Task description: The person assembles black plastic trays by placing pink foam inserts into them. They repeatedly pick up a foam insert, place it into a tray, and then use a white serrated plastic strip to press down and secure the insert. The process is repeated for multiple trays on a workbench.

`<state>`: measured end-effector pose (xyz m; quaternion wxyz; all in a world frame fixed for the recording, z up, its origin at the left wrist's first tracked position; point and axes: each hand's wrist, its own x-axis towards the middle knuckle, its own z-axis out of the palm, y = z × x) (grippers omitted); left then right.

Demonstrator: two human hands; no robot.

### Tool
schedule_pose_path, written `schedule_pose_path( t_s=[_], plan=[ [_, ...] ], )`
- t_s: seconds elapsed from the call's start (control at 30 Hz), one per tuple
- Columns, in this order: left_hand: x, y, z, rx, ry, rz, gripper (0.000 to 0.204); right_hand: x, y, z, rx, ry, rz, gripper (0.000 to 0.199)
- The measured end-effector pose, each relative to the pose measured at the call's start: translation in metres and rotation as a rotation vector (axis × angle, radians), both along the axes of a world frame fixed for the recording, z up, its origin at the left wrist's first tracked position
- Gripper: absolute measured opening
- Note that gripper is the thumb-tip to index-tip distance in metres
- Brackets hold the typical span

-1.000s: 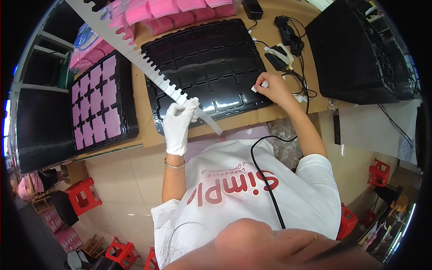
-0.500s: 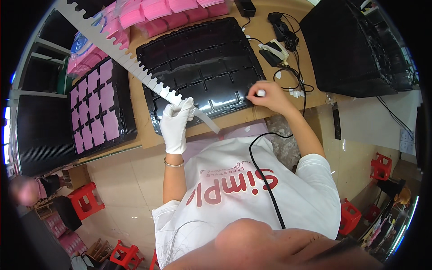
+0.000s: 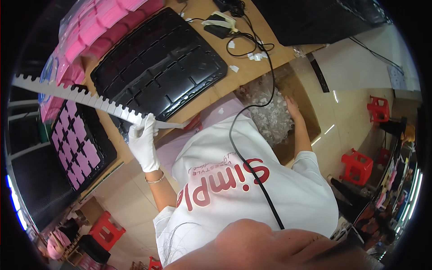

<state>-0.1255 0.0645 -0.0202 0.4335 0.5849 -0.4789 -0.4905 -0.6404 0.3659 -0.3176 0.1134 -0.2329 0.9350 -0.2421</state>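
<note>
My left hand [image 3: 144, 143], in a white glove, is closed around a long pale grey notched strip [image 3: 85, 96]. The strip's toothed length slants up to the far left, and a plain tail hangs out on the right of the glove. Behind it a black plastic tray [image 3: 157, 63] with moulded cross-shaped ridges lies on the table. My bare right hand [image 3: 293, 109] is down at the right side of a cardboard box [image 3: 310, 123] full of crumpled clear plastic scraps [image 3: 272, 119]. Its fingers look stretched out, partly hidden, and I see nothing held in them.
Pink packs [image 3: 90, 27] are piled at the back left. Left of the tray stands a black tray stack [image 3: 101, 144] with pink pads on top. Black cables [image 3: 252, 45] and white scraps [image 3: 257, 56] lie on the table's right. Red stools [image 3: 357, 166] stand on the floor.
My right hand has gone from the tray's front edge down to the box, and the small white piece in its fingers no longer shows. The view has turned; my left hand keeps the strip.
</note>
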Motion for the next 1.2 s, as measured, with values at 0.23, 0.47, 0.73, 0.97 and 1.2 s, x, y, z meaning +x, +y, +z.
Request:
schedule_pose_path(
  t_s=[0.23,0.47,0.73,0.97,1.2],
  plan=[
    [0.025,0.015,0.006,0.067,-0.211,-0.031,0.015,0.031,-0.008,0.083,0.026,0.233,-0.109,0.027],
    [0.047,0.018,-0.019,0.108,-0.242,-0.041,0.023,0.052,-0.007,0.016,0.087,0.004,0.088,0.02],
    [0.049,0.019,0.004,0.206,-0.372,-0.164,0.019,0.067,-0.013,-0.026,0.614,-0.808,0.31,0.016],
    [0.077,0.024,0.035,0.158,-0.567,-0.492,0.033,0.057,-0.074,0.168,-0.097,0.162,-0.067,0.022],
    [0.102,-0.026,0.091,0.017,-1.281,-0.196,0.036,0.13,-0.204,0.371,-1.002,0.487,0.504,0.006]
  ],
)
